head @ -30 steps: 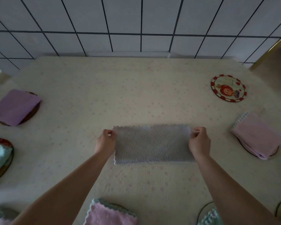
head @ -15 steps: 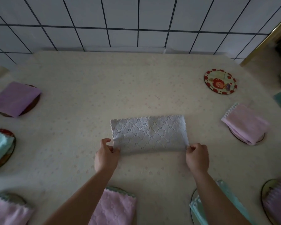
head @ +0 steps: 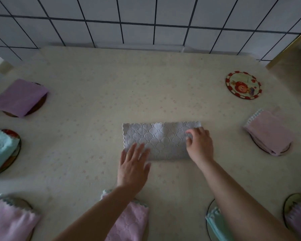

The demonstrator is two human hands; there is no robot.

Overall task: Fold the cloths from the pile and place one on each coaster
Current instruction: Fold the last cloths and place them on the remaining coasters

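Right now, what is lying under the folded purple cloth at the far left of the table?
A dark round coaster lies under the purple cloth; only its rim shows at the cloth's right and near edges. The cloth covers the coaster's face, so any picture on it cannot be seen.

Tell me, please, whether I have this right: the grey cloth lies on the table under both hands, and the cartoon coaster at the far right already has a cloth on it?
Not quite. In the head view the cartoon coaster is bare, with no cloth on it. The rest holds: the grey cloth lies on the table, with the left hand flat on its near left corner and the right hand at its right end.
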